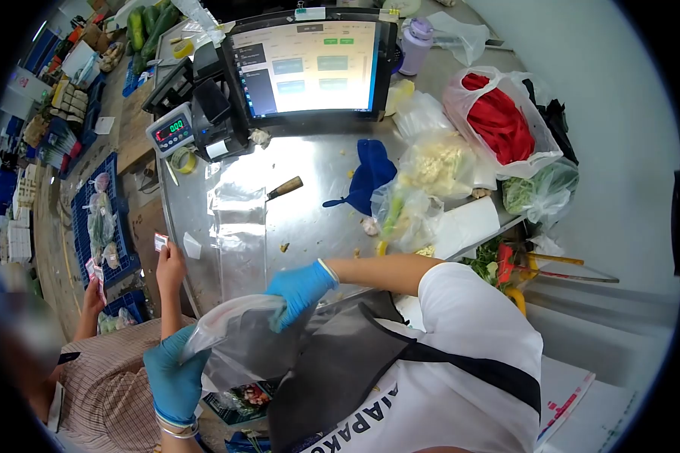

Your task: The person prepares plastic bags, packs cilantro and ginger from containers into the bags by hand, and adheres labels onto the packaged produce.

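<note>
Both of my hands wear blue gloves and hold a clear plastic bag (242,343) in front of my body, below the steel table (302,166). My left hand (175,374) is closed on the bag's lower left side. My right hand (298,293) has its fingers wrapped round the upper right edge. A flat clear plastic sheet (238,219) lies on the table beyond the bag. Further off are a brown-handled tool (285,187) and a blue cloth (372,177).
A monitor (310,68), a scale (172,130) and a black printer (217,121) stand at the back. Bags of vegetables (434,166) and a bag with red cloth (499,121) lie right. At left, a co-worker's hand (171,264) holds a small label.
</note>
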`<state>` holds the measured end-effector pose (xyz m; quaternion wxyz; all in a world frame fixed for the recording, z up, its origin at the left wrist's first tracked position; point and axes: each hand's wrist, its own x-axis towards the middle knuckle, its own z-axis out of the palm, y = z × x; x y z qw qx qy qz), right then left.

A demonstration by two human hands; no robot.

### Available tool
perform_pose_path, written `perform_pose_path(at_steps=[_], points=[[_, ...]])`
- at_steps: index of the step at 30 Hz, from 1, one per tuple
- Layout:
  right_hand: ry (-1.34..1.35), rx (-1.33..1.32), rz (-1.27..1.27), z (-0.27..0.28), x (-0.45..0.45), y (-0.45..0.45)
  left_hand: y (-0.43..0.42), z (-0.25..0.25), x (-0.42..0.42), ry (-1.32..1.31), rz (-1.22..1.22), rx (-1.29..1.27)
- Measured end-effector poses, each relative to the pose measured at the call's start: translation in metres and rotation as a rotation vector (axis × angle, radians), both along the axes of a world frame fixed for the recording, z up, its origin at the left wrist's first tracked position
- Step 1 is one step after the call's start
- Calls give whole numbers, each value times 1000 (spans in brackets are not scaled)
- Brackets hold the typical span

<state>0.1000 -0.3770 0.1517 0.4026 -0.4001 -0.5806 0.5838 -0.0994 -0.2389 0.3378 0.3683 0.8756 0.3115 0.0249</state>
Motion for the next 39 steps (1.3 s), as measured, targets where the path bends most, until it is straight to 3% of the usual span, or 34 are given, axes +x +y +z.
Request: perform_pose_path(at_steps=[5, 9, 14, 16, 20, 22, 24, 26, 28, 39], points=[[91, 27, -49, -7, 5, -8, -4, 5, 15, 77, -6, -18], [126, -114, -33, -24, 8, -14, -5, -11, 22, 26, -11, 58], [194, -212, -148, -37, 17, -35, -14, -45, 38, -178, 32, 299], [213, -331, -215, -34, 22, -47, -21, -55, 44, -249, -32, 515], [300, -493, -455, -44, 29, -79, -41, -70, 46, -298, -46, 397], [-254, 68, -500, -74, 37, -95, -48, -77, 45, -288, -105, 348], [472, -446, -673, -59, 42, -114, -57, -82, 47, -242, -176, 292], [310, -460, -797, -73, 52, -130, -63, -100, 46, -260, -186, 161], [516, -504, -942, -67, 55, -141, -69, -113, 48, -262, -184, 36], [497, -474, -1008, -57, 67, -167, -80, -133, 66, -249, -212, -78]])
